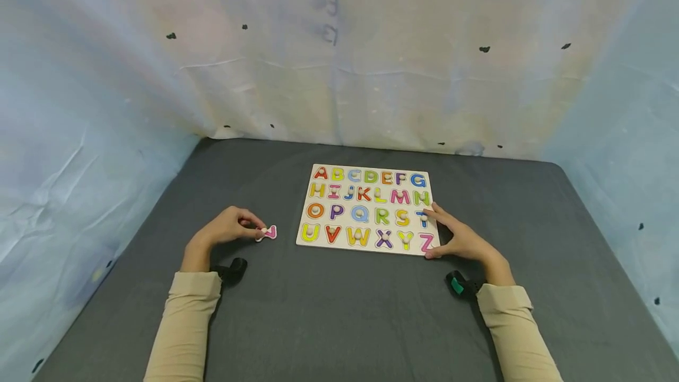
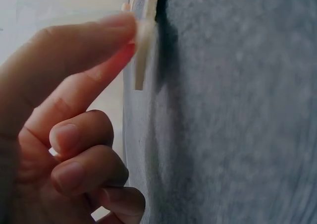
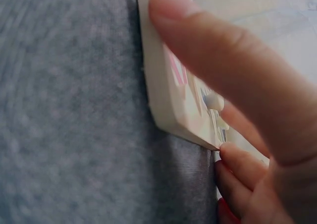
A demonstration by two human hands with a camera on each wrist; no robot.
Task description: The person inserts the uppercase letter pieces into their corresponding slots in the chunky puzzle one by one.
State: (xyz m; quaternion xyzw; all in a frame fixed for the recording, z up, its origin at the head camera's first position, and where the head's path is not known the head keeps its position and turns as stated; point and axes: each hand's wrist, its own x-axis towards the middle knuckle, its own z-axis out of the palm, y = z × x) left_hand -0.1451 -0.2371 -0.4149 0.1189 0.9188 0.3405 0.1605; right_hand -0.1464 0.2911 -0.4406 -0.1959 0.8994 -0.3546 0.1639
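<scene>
My left hand (image 1: 228,226) is left of the board and pinches a small pink letter puzzle piece (image 1: 271,232) by its knob, between thumb and index finger. In the left wrist view the piece (image 2: 140,68) shows edge-on, close over the cloth, while the other fingers curl toward the palm. The wooden alphabet puzzle board (image 1: 343,226) lies flat, with coloured letters in rows and knobs on most. Around its near right corner my right hand (image 1: 462,241) holds it, thumb (image 3: 173,8) at the front edge beside the pink Z space (image 1: 426,243), fingers along the right edge by the blue T (image 1: 424,218).
A dark grey cloth (image 1: 339,317) covers the table under the board. Pale draped sheets (image 1: 339,75) with dark marks stand behind and at both sides. Black wrist cameras (image 1: 236,271) are strapped to both wrists, below tan sleeves.
</scene>
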